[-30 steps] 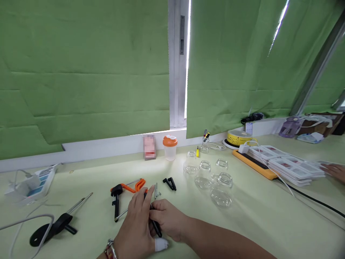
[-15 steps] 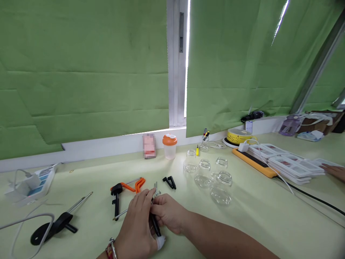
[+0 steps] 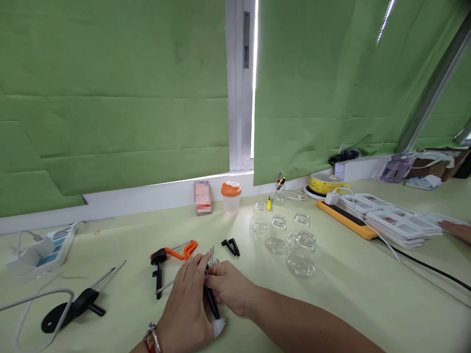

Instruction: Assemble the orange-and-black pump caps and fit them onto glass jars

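My left hand point(image 3: 187, 306), with a white wrap on its thumb, curls around a black plastic handle-like piece point(image 3: 211, 300). My right hand point(image 3: 231, 288) pinches the same piece from the other side; its upper end is hidden by my fingers. Just beyond my fingertips lie slim metal pins point(image 3: 212, 254). Left of my hands is a tool with a black handle point(image 3: 159, 272), a metal rod and orange parts point(image 3: 189, 249). Two short black pieces point(image 3: 230, 247) lie beyond my right hand.
Several clear glass jars point(image 3: 300, 255) stand to the right. Farther left lies a black-handled tool point(image 3: 79, 309) beside a white cable and power strip point(image 3: 55, 250). An orange power strip point(image 3: 346, 220) and stacked cards point(image 3: 395, 220) are at right, near another person's hand point(image 3: 456, 230).
Both hands stay on the black piece with almost no visible movement. The whole view has shifted very slightly.
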Tool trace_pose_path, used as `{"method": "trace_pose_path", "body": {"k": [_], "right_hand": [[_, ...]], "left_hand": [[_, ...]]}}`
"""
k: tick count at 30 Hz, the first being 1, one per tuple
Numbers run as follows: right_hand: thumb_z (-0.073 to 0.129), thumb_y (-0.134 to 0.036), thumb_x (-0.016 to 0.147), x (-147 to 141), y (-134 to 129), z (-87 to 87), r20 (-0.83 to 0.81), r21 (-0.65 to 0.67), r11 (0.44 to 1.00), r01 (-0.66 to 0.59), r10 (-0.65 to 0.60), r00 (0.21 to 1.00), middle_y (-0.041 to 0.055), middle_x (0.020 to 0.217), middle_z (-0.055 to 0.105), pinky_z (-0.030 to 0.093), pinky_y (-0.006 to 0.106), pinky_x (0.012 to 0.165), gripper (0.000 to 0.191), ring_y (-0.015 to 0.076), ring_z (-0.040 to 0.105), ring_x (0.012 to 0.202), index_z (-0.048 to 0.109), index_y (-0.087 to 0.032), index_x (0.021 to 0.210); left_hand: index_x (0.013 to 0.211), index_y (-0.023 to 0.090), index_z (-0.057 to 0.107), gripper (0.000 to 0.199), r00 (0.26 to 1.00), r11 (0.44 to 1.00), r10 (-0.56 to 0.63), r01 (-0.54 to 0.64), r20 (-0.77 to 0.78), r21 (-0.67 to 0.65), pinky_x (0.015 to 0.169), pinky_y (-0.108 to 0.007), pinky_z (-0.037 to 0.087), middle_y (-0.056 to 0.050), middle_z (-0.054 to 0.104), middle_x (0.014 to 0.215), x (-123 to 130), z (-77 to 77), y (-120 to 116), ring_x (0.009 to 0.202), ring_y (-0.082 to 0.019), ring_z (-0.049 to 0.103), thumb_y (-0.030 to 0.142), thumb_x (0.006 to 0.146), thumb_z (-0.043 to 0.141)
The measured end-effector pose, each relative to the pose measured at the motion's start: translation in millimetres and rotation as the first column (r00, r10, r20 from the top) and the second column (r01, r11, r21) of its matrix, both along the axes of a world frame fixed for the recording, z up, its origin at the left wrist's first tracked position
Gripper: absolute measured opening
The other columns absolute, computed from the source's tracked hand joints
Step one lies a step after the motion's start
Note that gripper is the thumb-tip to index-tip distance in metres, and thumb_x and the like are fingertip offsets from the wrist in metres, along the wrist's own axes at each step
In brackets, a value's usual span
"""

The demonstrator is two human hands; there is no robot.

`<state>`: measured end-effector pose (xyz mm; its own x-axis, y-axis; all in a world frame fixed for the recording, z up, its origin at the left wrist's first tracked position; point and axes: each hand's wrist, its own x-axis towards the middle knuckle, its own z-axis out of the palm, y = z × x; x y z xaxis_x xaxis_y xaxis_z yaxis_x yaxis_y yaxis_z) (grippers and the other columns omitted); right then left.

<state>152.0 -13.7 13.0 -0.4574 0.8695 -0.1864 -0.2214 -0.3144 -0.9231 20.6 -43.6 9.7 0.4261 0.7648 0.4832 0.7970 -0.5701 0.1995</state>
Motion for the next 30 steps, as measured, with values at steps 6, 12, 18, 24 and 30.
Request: {"method": "trace_pose_path", "body": {"k": [6, 12, 18, 24, 30], "right_hand": [[0.064, -0.038, 0.072, 9, 9, -9.2, 0.087, -0.008, 0.985, -0.170, 0.170, 0.982, -0.0028, 0.048, 0.053, 0.039, 0.020, 0.042, 0.026, 0.0092, 0.050, 0.041, 0.056, -0.013, 0.066], [0.036, -0.039, 0.089, 39, 45, -11.7, 0.551, 0.298, 0.942, -0.152, -0.040, 0.833, 0.0035, 0.066, 0.062, 0.041, 0.020, 0.043, 0.034, 0.0082, 0.053, 0.042, 0.058, -0.013, 0.086], [0.046, -0.019, 0.081, 46, 52, -18.2, 0.673, 0.515, 0.848, -0.127, -0.308, 0.673, 0.0053, 0.075, 0.064, 0.040, 0.022, 0.056, 0.018, 0.0118, 0.054, 0.060, 0.063, -0.015, 0.080], [0.050, -0.014, 0.077, 39, 46, -16.6, 0.726, 0.594, 0.764, -0.250, -0.375, 0.577, 0.0075, 0.091, 0.066, 0.039, 0.026, 0.075, 0.022, 0.0188, 0.058, 0.087, 0.069, -0.017, 0.087], [0.047, -0.014, 0.079, 39, 51, -19.9, 0.763, 0.621, 0.692, -0.366, -0.429, 0.483, 0.0078, 0.089, 0.063, 0.038, 0.025, 0.072, 0.026, 0.0182, 0.058, 0.084, 0.072, -0.017, 0.088]], "left_hand": [[0.139, 0.016, 0.021, 0.096, 0.995, 0.987, -0.035, 0.049, 0.092, -0.156, 0.099, -0.050, 0.037, -0.016, 0.047, 0.126, -1, 11.5, 0, 0.115, -0.033, 0.047, 0.022, 0.053, 0.065], [0.137, 0.020, 0.023, 0.092, 0.956, 0.830, 0.106, 0.067, 0.275, -0.553, 0.097, -0.048, 0.035, -0.015, 0.046, 0.126, -4, 26.2, -4, 0.116, -0.032, 0.045, 0.026, 0.057, 0.066], [0.131, 0.027, 0.028, 0.076, 0.748, 0.486, 0.297, 0.417, 0.594, -0.768, 0.085, -0.036, 0.042, -0.003, 0.055, 0.098, -15, 35.7, -3, 0.098, -0.023, 0.053, 0.029, 0.060, 0.058], [0.126, 0.021, 0.037, 0.062, 0.586, 0.155, 0.481, 0.676, 0.653, -0.721, 0.051, -0.025, 0.040, -0.003, 0.058, 0.077, -22, 35.0, 0, 0.069, -0.020, 0.060, 0.035, 0.068, 0.052], [0.120, 0.017, 0.041, 0.056, 0.569, 0.002, 0.486, 0.759, 0.663, -0.651, 0.047, -0.027, 0.042, -0.007, 0.063, 0.071, -22, 28.1, 8, 0.068, -0.027, 0.065, 0.042, 0.070, 0.047]]}}
